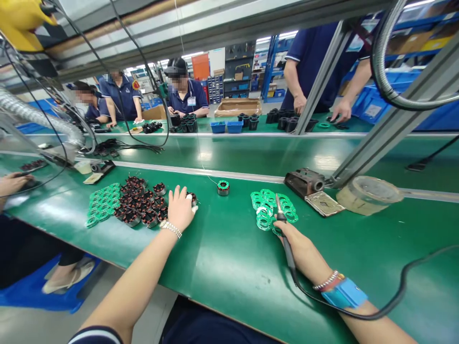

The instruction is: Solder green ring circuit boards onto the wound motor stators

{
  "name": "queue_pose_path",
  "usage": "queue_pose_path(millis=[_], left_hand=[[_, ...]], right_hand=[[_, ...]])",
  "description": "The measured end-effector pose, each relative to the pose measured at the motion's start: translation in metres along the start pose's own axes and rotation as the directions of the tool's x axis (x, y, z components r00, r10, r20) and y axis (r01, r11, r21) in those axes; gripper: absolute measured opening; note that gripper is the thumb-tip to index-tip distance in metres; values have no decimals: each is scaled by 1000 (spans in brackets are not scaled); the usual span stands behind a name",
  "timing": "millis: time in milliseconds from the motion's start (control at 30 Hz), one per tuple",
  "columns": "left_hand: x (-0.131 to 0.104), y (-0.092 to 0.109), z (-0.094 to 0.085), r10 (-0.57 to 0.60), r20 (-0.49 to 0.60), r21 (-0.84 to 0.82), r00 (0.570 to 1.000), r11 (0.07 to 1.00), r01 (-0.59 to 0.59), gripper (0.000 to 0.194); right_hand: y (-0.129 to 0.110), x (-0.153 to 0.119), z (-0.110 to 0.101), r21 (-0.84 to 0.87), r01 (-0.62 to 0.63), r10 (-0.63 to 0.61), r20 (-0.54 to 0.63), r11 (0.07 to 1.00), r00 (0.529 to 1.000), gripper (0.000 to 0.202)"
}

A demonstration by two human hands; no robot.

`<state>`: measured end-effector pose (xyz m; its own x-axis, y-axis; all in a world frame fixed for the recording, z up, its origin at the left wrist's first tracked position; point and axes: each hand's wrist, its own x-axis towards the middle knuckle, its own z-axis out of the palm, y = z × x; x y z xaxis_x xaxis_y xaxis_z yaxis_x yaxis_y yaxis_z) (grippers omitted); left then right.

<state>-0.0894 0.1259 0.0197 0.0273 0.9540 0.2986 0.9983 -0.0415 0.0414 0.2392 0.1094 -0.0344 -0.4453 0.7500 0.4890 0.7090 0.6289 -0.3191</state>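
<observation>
My left hand (181,209), with white covers on the thumb and a finger, is closed around a motor stator (193,196), mostly hidden by the fingers. Left of it lies a cluster of copper-wound stators (141,203). In my right hand (296,241) is a soldering iron (286,239), its tip pointing away from me above green ring-shaped circuit boards (263,217). The fingers of that hand are close to the nearest ring; whether they touch it I cannot tell. Between my hands, farther back, one stator (223,189) stands upright with a green board on top and solder wire above it.
A sheet of green boards (103,204) lies at the left. An iron stand (304,181) with a sponge tray (324,203) and a round tub (369,195) stand at the right. The iron's cord (398,291) crosses my right forearm. Co-workers sit and stand beyond the bench.
</observation>
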Motion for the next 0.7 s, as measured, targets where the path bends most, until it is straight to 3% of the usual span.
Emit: queue_pose_path(millis=[100, 200, 267, 333, 400, 433, 467, 567, 633, 700], left_hand=[[1, -4, 0, 55, 35, -26, 998, 998, -54, 16], [-10, 11, -1, 208, 90, -107, 974, 974, -198, 15], [-26, 24, -3, 365, 136, -206, 921, 920, -334, 17], [-46, 32, -6, 541, 168, -368, 824, 810, -457, 22], [-66, 34, -9, 640, 172, -533, 749, 700, -475, 30], [-76, 33, -9, 640, 176, -594, 748, 675, -438, 36], [-85, 32, -8, 603, 189, -631, 775, 679, -375, 47], [-105, 32, -2, 369, 240, -640, 898, 756, -139, 86], [-111, 38, 3, 253, 235, -613, 939, 788, -59, 91], [-112, 48, 7, 214, 210, -618, 954, 785, -40, 83]], right_hand=[[-7, -4, -3, -3, 55, -55, 21, 998, 998, 34], [-21, -11, -7, 11, 127, -127, 67, 992, 990, 32], [-34, -17, -9, 41, 166, -170, 105, 985, 980, 30], [-47, -24, -11, 85, 191, -202, 143, 978, 969, 29], [-58, -30, -11, 160, 180, -206, 169, 971, 964, 27], [-61, -32, -12, 199, 159, -193, 165, 967, 967, 26], [-64, -34, -12, 234, 133, -171, 151, 963, 974, 24], [-67, -35, -12, 308, 51, -84, 96, 950, 992, 23], [-69, -34, -11, 323, 10, -40, 86, 946, 996, 24], [-73, -33, -7, 331, -9, -24, 95, 944, 995, 24]])
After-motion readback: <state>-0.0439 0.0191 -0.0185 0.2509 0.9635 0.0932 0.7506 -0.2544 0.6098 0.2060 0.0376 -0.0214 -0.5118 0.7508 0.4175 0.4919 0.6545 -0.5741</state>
